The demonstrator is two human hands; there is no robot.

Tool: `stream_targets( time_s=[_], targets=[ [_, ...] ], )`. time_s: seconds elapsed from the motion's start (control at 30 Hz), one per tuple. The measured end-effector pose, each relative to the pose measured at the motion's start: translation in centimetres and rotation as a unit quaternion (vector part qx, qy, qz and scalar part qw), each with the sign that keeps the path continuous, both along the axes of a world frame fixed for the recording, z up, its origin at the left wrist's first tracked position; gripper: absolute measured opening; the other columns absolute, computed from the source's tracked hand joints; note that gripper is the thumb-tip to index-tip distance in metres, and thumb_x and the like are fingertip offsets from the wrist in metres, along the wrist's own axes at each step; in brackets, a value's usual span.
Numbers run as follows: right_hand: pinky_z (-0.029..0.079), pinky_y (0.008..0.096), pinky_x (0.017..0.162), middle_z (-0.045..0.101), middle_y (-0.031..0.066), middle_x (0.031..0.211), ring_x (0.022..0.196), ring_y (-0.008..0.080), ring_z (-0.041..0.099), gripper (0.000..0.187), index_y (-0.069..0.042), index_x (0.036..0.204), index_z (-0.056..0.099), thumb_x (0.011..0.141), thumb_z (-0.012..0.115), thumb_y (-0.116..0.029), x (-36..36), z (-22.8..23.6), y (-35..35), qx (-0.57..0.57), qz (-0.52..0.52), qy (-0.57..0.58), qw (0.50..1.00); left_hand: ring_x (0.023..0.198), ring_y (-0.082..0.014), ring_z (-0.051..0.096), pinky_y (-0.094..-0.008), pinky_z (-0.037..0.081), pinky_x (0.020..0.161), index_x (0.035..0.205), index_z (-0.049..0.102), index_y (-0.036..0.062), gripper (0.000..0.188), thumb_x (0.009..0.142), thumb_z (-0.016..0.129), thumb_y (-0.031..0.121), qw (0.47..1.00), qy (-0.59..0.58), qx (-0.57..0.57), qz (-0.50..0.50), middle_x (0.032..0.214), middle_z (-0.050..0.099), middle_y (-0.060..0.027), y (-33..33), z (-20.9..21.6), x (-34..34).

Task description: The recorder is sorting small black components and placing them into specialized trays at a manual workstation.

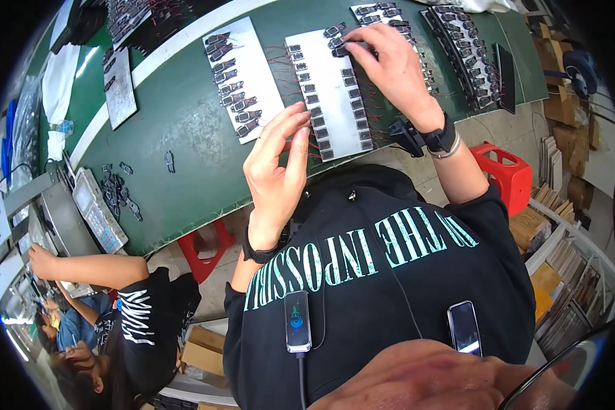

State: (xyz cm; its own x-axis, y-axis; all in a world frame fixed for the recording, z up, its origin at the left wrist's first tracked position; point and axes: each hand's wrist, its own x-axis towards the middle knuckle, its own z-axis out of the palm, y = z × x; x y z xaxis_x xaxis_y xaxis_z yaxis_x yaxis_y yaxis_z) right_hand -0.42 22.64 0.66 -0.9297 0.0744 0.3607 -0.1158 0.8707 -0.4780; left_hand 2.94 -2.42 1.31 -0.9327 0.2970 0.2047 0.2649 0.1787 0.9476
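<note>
A white board (331, 89) lies on the green table in front of me, with rows of small black rectangular modules along both long edges. Thin dark red wires trail out from them. At the far end of its right row, my right hand (393, 68) has thumb and index finger closed on a small black module (337, 45). Another black module (335, 30) sits just beyond. My left hand (277, 160) is beside the board's left edge, fingers stretched and thumb apart, holding nothing. Its fingertips are close to the left row; whether they touch it I cannot tell.
More loaded boards lie left (242, 82) and right (461, 58). Loose black parts (119, 191) are heaped on the green table (178, 130), near a grey keypad device (97, 205). A co-worker's arm (96, 270) reaches in at left. A red stool (506, 174) stands at right.
</note>
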Motion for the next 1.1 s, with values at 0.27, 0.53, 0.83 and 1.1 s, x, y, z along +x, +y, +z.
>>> stream_targets(
  time_s=[0.27, 0.53, 0.83, 1.1],
  targets=[
    [0.052, 0.0343, 0.080, 0.068, 0.0096, 0.098, 0.091, 0.0267, 0.066, 0.012, -0.003, 0.099, 0.071, 0.090, 0.070, -0.011, 3.6, -0.3, -1.6, 0.027, 0.061, 0.008, 0.998, 0.090, -0.0249, 0.072, -0.0315, 0.056, 0.075, 0.108, 0.072, 0.0013, 0.019, 0.089, 0.070, 0.002, 0.980, 0.039, -0.101, 0.169, 0.105, 0.072, -0.0143, -5.2, -0.4, 0.4],
    [0.051, 0.0306, 0.077, 0.067, 0.0104, 0.096, 0.084, 0.0224, 0.065, 0.015, -0.002, 0.105, 0.065, 0.093, 0.067, -0.010, 2.1, 0.6, -1.4, -0.033, 0.051, -0.152, 0.986, 0.083, -0.0301, 0.068, -0.0392, 0.054, 0.073, 0.104, 0.074, 0.0051, 0.019, 0.088, 0.072, 0.015, 0.849, 0.113, -0.363, 0.367, 0.099, 0.069, -0.0113, -14.2, -2.6, -3.3],
    [0.052, 0.0324, 0.076, 0.068, 0.0100, 0.093, 0.084, 0.0222, 0.067, 0.015, -0.003, 0.103, 0.065, 0.090, 0.070, -0.008, 3.9, 1.0, -2.1, -0.024, 0.008, -0.046, 0.999, 0.088, -0.0309, 0.068, -0.0383, 0.054, 0.078, 0.097, 0.073, 0.0056, 0.015, 0.086, 0.073, 0.015, 0.838, 0.141, -0.476, 0.227, 0.097, 0.069, -0.0101, -15.0, -1.1, -5.9],
    [0.052, 0.0229, 0.086, 0.070, 0.0042, 0.101, 0.093, 0.0097, 0.066, 0.016, 0.001, 0.109, 0.066, 0.093, 0.068, 0.000, 5.5, 2.8, -6.1, -0.502, 0.103, -0.113, 0.851, 0.083, -0.0138, 0.070, -0.0250, 0.058, 0.072, 0.117, 0.071, 0.0000, 0.024, 0.094, 0.066, -0.001, 0.993, -0.050, 0.045, 0.100, 0.103, 0.072, -0.0091, -3.7, 0.9, -3.0]
  ],
)
